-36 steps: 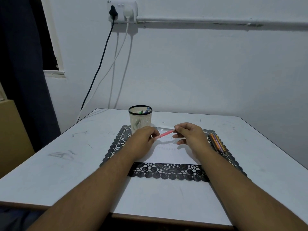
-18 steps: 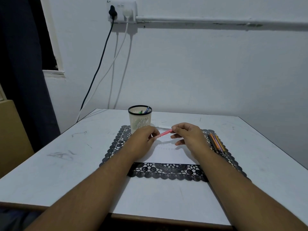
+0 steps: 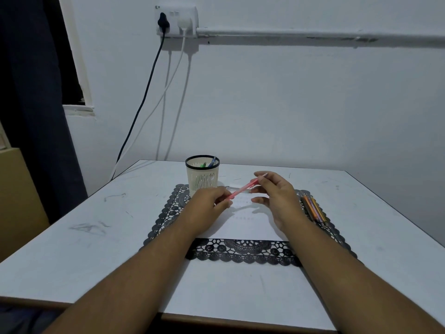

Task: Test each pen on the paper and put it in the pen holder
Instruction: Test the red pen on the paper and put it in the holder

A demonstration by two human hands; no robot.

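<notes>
Both hands are holding the pink pen [image 3: 242, 189] above the white paper [image 3: 250, 225]: the left hand [image 3: 209, 203] is pinching its near-left end, and the right hand [image 3: 277, 192], now lifted higher than a moment ago, is gripping the far-right end, tilting the pen up more steeply. The mesh pen holder [image 3: 202, 175] is standing just far-left of the hands with pens inside, and the remaining coloured pens [image 3: 314, 209] are lying on the black lace mat [image 3: 240, 251] at the right.
</notes>
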